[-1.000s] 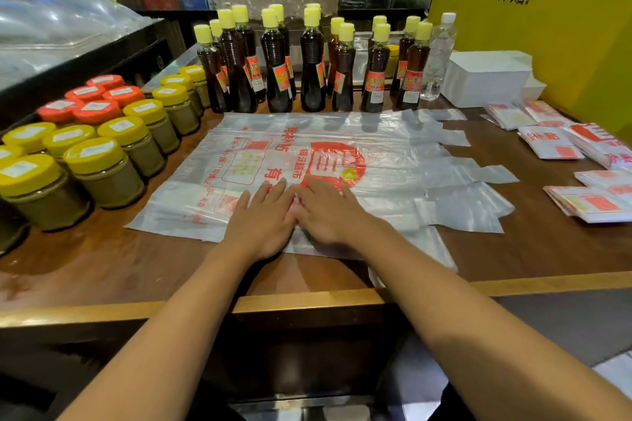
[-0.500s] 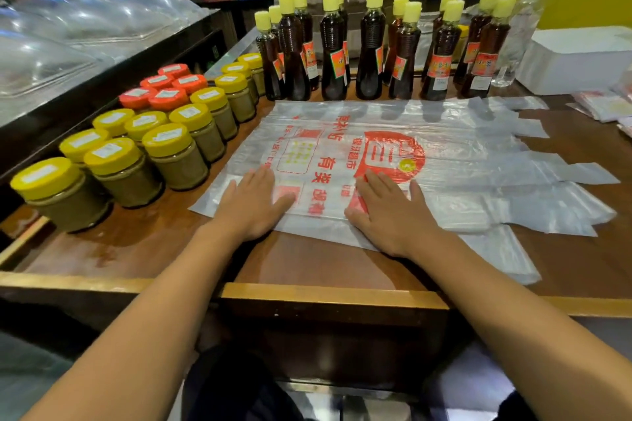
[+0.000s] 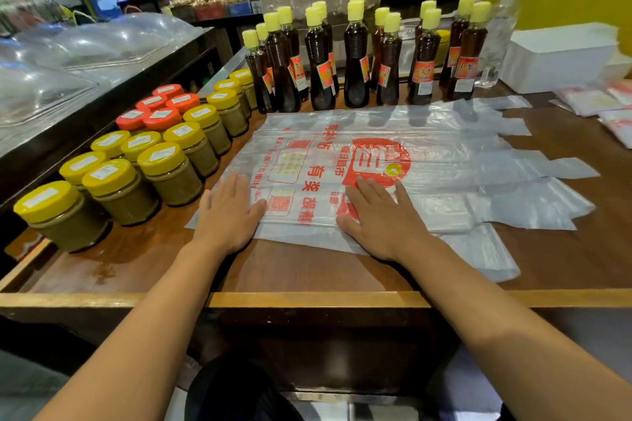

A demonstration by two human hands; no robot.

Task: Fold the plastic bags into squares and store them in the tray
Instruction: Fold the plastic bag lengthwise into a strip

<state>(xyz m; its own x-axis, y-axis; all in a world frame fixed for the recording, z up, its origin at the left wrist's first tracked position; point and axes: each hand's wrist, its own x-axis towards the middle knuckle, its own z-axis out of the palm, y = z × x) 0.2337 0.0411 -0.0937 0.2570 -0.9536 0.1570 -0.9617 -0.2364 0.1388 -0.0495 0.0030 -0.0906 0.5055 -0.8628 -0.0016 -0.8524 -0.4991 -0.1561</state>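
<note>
Hidden or unclear: the white tray (image 3: 561, 58), far beyond your right hand (image 3: 383, 215), is cut by the right frame edge, and its inside cannot be seen. The folded bags (image 3: 595, 101) in front of it are blurred and partly out of frame; their count cannot be told. Your palms cover the near strip of the plastic bags (image 3: 376, 161), so the edge under them is not visible. How many bags lie in the stack cannot be told; several handle strips fan out past your right hand.

Orientation: the bags lie flat on the worktop (image 3: 307, 270), long axis running left to right across your view. The closed bottom end is under and beside your left hand (image 3: 227, 215); the handles point away to the right of your right hand. The red print faces up.

Hands: both are palm down on the near part of the bags, fingers straight and close together, pointing away from you, thumbs turned inward towards each other. The hands are well apart, with red print between them. Neither grips anything; they press flat. Both forearms reach in over the worktop's near edge.

Surroundings: jars (image 3: 167, 174) stand just left of your left hand; dark bottles (image 3: 355, 58) stand in a row beyond the bags.
</note>
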